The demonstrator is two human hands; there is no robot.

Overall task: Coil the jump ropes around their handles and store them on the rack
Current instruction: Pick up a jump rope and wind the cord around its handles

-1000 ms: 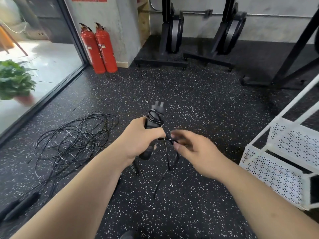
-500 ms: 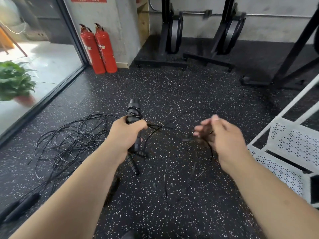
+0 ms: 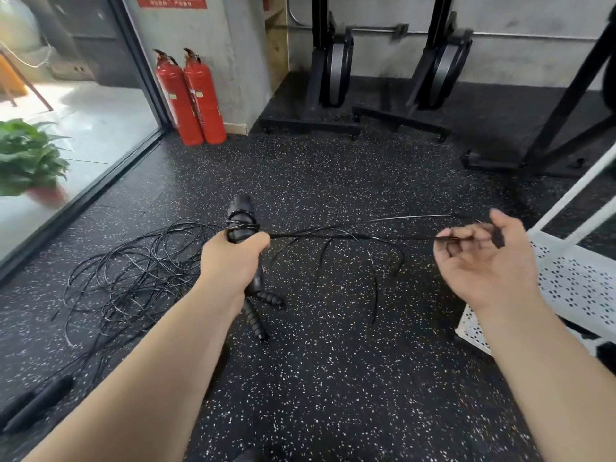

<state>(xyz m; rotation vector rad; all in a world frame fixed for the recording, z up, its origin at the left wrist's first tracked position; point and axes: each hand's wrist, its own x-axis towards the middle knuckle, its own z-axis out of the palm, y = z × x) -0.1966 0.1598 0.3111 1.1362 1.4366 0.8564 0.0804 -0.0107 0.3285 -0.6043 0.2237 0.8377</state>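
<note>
My left hand (image 3: 233,261) grips the two black handles (image 3: 240,216) of a jump rope held together, with a few turns of thin black cord wound around their upper part. The handles' ribbed ends (image 3: 256,320) stick out below my fist. From the windings the cord (image 3: 350,235) runs taut to the right, where my right hand (image 3: 483,261) pinches it between thumb and curled fingers. Slack loops of the same cord hang down between my hands. The white perforated rack (image 3: 573,275) stands at the right edge, just beyond my right hand.
A tangled pile of black ropes (image 3: 133,271) lies on the speckled rubber floor at left, with more black handles (image 3: 36,401) at the lower left. Two red fire extinguishers (image 3: 193,98) stand by the wall. Black machine stands (image 3: 333,78) line the back. A potted plant (image 3: 26,158) sits behind glass.
My right hand has swung away to the right, pulling the cord out taut from the handles. My left hand with the handles has shifted slightly left.
</note>
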